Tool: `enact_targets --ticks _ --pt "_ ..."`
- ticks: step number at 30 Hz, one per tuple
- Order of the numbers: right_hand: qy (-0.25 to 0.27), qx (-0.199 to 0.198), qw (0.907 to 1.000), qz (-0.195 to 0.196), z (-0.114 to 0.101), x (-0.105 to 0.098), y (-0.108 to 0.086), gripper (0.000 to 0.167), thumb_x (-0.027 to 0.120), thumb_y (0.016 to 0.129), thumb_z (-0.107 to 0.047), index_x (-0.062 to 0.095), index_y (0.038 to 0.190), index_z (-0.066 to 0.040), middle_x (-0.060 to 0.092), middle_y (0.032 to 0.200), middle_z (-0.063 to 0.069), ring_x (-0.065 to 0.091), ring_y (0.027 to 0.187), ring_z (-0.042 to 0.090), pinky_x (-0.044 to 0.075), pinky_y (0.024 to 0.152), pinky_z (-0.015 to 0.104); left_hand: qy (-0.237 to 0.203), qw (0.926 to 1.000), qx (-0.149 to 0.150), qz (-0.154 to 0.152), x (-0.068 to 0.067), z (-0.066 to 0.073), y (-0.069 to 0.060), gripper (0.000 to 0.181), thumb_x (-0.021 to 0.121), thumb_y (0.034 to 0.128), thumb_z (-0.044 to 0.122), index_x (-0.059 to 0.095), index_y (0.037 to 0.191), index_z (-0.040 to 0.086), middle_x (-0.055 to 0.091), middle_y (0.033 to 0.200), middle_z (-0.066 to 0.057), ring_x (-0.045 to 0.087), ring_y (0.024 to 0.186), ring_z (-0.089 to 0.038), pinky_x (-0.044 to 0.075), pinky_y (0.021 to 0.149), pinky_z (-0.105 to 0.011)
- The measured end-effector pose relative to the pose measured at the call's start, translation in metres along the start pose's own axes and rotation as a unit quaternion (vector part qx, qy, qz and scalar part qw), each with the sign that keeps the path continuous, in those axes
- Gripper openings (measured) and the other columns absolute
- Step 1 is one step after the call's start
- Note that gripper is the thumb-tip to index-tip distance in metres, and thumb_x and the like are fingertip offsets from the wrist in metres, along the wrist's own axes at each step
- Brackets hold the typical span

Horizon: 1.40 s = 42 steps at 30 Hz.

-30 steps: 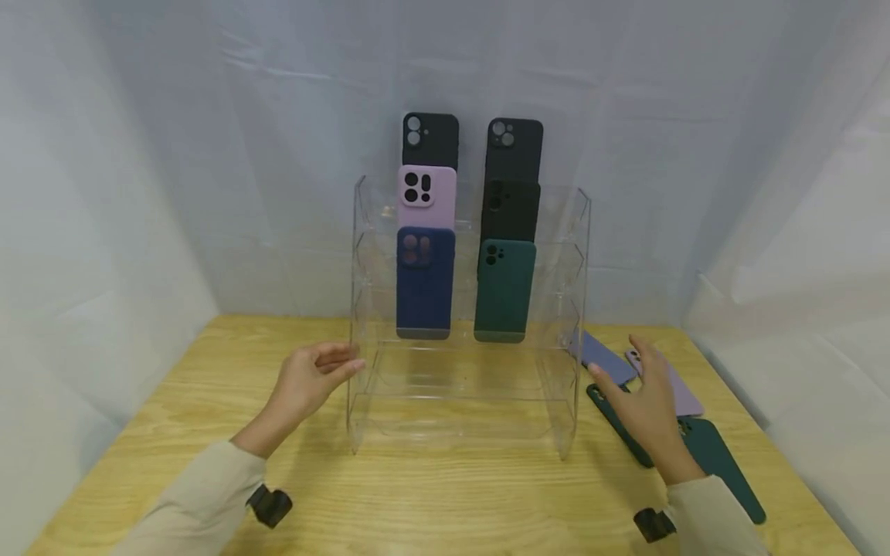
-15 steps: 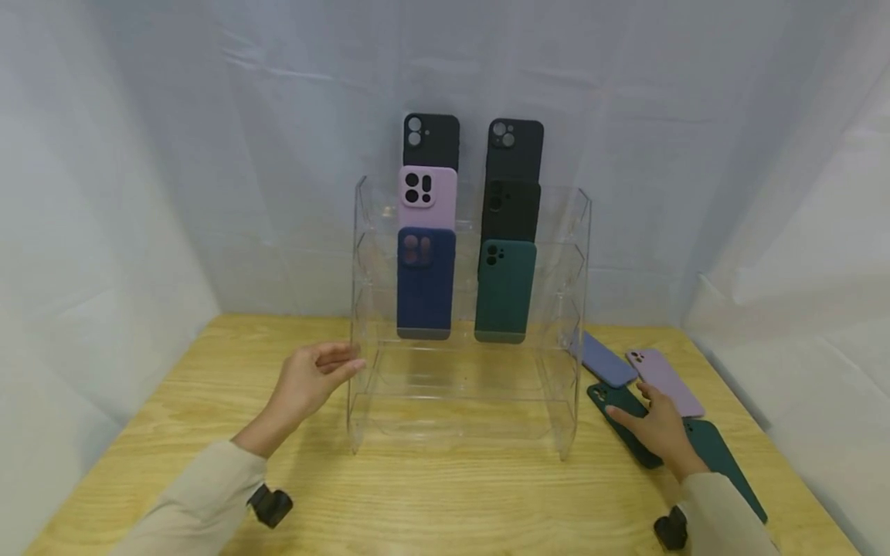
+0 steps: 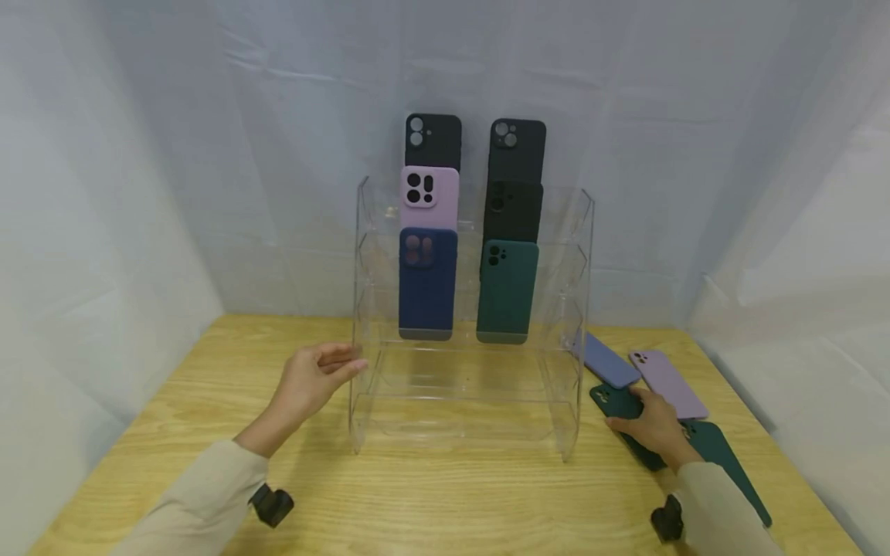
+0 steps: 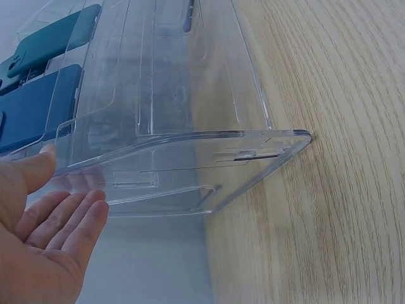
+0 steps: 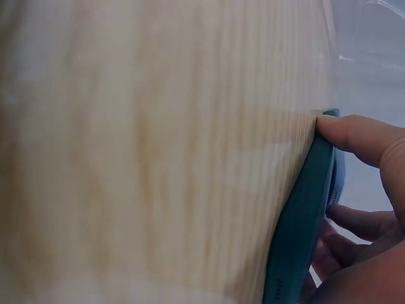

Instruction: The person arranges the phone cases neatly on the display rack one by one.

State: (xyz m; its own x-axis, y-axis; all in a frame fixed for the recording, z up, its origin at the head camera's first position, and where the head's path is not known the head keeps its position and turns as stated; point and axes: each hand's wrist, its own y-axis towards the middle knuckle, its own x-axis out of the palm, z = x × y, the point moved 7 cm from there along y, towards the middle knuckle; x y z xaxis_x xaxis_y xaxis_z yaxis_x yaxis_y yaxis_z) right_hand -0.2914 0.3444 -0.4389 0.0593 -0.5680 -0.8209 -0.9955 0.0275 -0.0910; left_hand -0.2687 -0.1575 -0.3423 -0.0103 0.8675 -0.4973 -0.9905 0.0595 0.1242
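My left hand (image 3: pixel 304 382) holds the left side panel of a clear acrylic display stand (image 3: pixel 462 398), thumb on one side and fingers on the other. In the right wrist view, my right hand (image 5: pixel 370 209) grips a dark green phone case (image 5: pixel 294 234) by its long edges; the case lies on the table. On the stand's left stand a black phone case (image 3: pixel 443 147), a lilac case (image 3: pixel 445 208) and a navy case (image 3: pixel 427 301). Its right column bears a black case (image 3: pixel 516 158), another dark case (image 3: pixel 524 212) and a teal case (image 3: pixel 507 297).
Around my right hand lie a blue-violet case (image 3: pixel 608 361), a lilac case (image 3: pixel 673 386) and a second dark green case (image 3: pixel 730 467). White cloth (image 3: pixel 292 154) hangs behind and at both sides of the wooden table (image 3: pixel 452 502).
My right hand has come down from above the loose cases onto the dark green one and now grips it. My left hand stays at the stand.
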Motion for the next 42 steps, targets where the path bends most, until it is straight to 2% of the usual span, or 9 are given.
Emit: enact_targets --ticks 5,14,27,31,37,42 --pt "0.005 0.0 1.0 0.0 0.0 -0.001 -0.003 0.085 0.075 0.083 -0.026 0.029 0.14 0.018 0.03 0.139 0.043 0.031 0.125 0.058 0.035 0.099 0.067 0.005 1.0 -0.001 0.0 -0.001 -0.001 0.0 0.051 0.066 0.0919 0.029 0.056 0.13 -0.003 0.06 0.126 -0.02 0.061 0.112 -0.034 0.055 0.089 -0.037" --pt "0.042 0.008 0.9985 -0.035 -0.007 -0.003 -0.017 0.09 0.074 0.084 -0.032 0.024 0.145 0.01 0.031 0.142 0.038 0.034 0.125 0.055 0.038 0.096 0.066 0.009 1.0 0.0 -0.002 -0.001 0.0 0.0 0.05 0.066 0.0923 0.028 0.056 0.13 -0.003 0.06 0.127 -0.02 0.061 0.113 -0.034 0.055 0.089 -0.037" --pt "0.103 -0.032 0.9931 -0.045 -0.038 -0.02 -0.033 0.088 0.069 0.089 -0.03 0.016 0.15 0.006 0.026 0.145 0.034 0.034 0.125 0.049 0.043 0.093 0.061 0.007 1.0 0.0 -0.002 0.0 0.002 0.0 0.05 0.066 0.0921 0.028 0.056 0.13 -0.003 0.06 0.126 -0.02 0.061 0.112 -0.034 0.055 0.09 -0.038" --pt "0.111 -0.046 0.9923 -0.029 -0.051 -0.029 -0.039 0.089 0.068 0.09 -0.029 0.013 0.151 0.004 0.025 0.146 0.034 0.034 0.125 0.049 0.043 0.092 0.062 0.009 0.9999 0.004 -0.001 -0.001 0.002 0.0 0.049 0.066 0.0923 0.028 0.057 0.129 -0.004 0.061 0.126 -0.021 0.062 0.112 -0.034 0.055 0.089 -0.038" --pt "0.127 -0.085 0.9879 0.021 -0.079 -0.044 -0.047 0.088 0.069 0.09 -0.026 0.014 0.152 0.003 0.029 0.142 0.032 0.037 0.121 0.045 0.047 0.086 0.058 0.013 0.9999 0.008 0.001 -0.001 0.0 0.0 0.047 0.066 0.0926 0.025 0.057 0.129 -0.003 0.062 0.125 -0.02 0.063 0.11 -0.033 0.056 0.088 -0.036" --pt "0.117 -0.09 0.9869 0.065 -0.107 -0.055 -0.058 0.093 0.069 0.089 -0.032 0.009 0.153 -0.003 0.028 0.14 0.029 0.036 0.122 0.044 0.042 0.091 0.063 0.01 0.9999 0.014 0.003 0.0 0.003 -0.001 0.048 0.066 0.0922 0.026 0.057 0.128 -0.005 0.061 0.124 -0.022 0.062 0.11 -0.034 0.056 0.088 -0.036"
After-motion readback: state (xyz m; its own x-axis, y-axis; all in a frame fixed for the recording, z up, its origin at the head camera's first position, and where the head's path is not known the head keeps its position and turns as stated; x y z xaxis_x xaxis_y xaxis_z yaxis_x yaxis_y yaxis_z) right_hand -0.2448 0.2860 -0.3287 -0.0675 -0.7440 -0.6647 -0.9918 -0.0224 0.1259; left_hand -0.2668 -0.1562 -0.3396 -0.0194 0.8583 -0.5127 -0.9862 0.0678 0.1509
